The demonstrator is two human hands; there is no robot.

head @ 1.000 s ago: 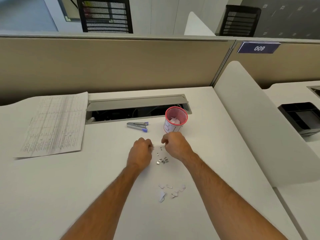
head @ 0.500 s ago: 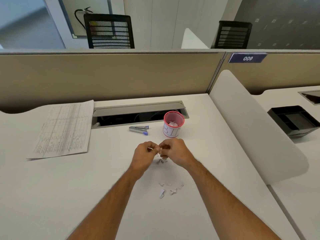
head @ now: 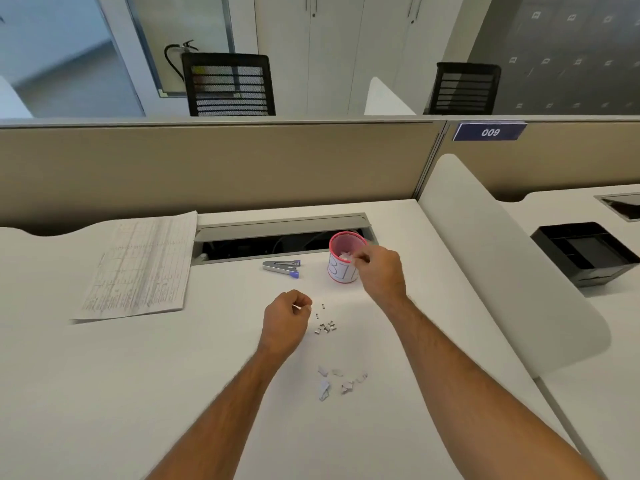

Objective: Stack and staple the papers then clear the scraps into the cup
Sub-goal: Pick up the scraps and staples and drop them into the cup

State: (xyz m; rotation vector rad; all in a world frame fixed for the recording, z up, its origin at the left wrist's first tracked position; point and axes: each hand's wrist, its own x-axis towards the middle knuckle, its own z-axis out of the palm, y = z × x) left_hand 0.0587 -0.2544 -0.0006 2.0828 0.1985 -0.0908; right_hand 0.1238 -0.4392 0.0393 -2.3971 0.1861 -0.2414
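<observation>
Right hand's (head: 379,270) pinched item indiscernible

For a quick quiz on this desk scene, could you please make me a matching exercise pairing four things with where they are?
Things:
1. stapler
2. stack of papers
3. paper scraps
4. right hand

Places:
A. at the rim of the cup
B. far left of the desk
C. nearest the person, between the forearms
D. just left of the cup, in front of the cable slot

Pairs: 1-D, 2-B, 3-C, 4-A
</observation>
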